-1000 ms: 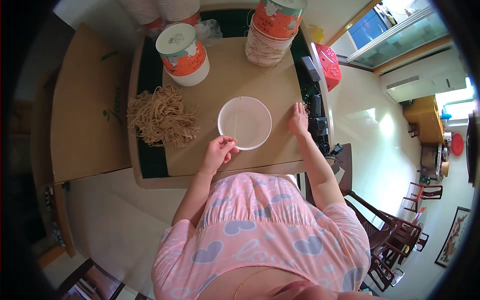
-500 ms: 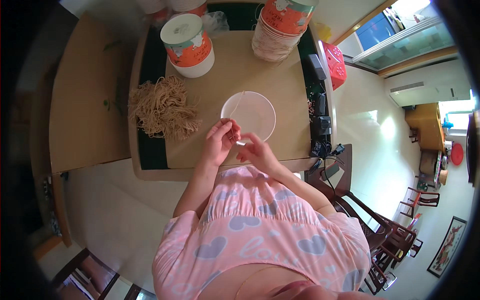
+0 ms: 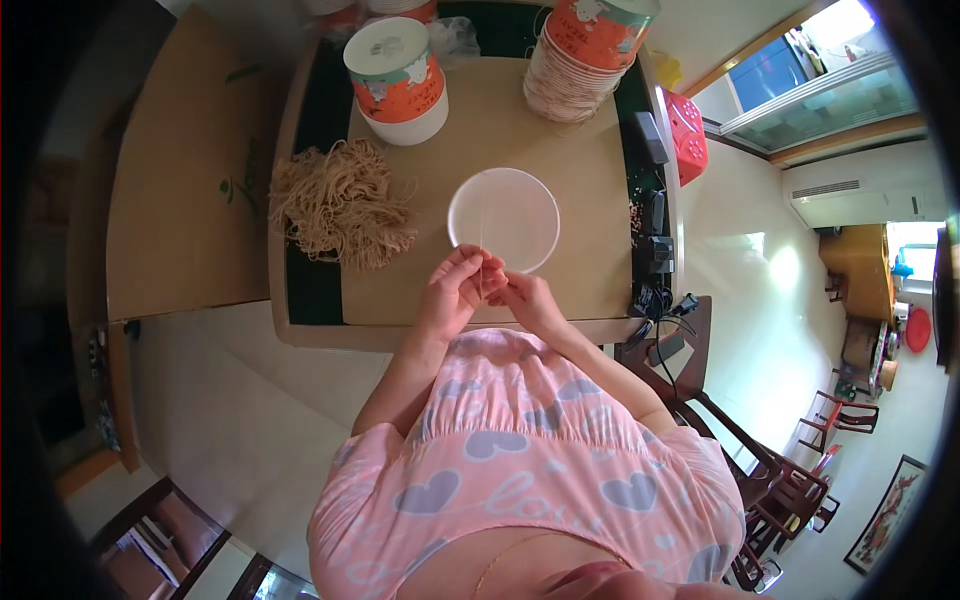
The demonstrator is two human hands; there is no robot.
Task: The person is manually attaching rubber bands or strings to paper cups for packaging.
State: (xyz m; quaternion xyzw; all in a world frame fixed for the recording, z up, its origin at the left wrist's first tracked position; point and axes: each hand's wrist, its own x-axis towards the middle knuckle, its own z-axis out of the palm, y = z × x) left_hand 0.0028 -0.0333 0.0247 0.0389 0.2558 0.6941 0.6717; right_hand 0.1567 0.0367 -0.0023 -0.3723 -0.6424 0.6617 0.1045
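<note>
Over the near rim of a white round tub (image 3: 545, 250), my left hand (image 3: 455, 292) pinches a thin string (image 3: 481, 272) between thumb and fingers. My right hand (image 3: 533, 303) is closed beside it, its fingertips drawn together at the left fingers and apparently on the same string; the exact grip is too small to make out. A faint strand seems to run upward across the tub. Left of the tub lies a loose, tangled heap of beige string (image 3: 345, 205).
An orange-and-green printed tub (image 3: 395, 70) stands in a white one at the back left. At the back right is a stack of tubs (image 3: 575, 75) with string hanging round it. Black adapters and cables (image 3: 655, 255) line the table's right edge; a cardboard sheet (image 3: 190, 180) stands left.
My right hand has come in from a loose, spread pose to close its fingertips by the left hand. The strand raised over the tub has dropped to a faint line. The view has shifted slightly.
</note>
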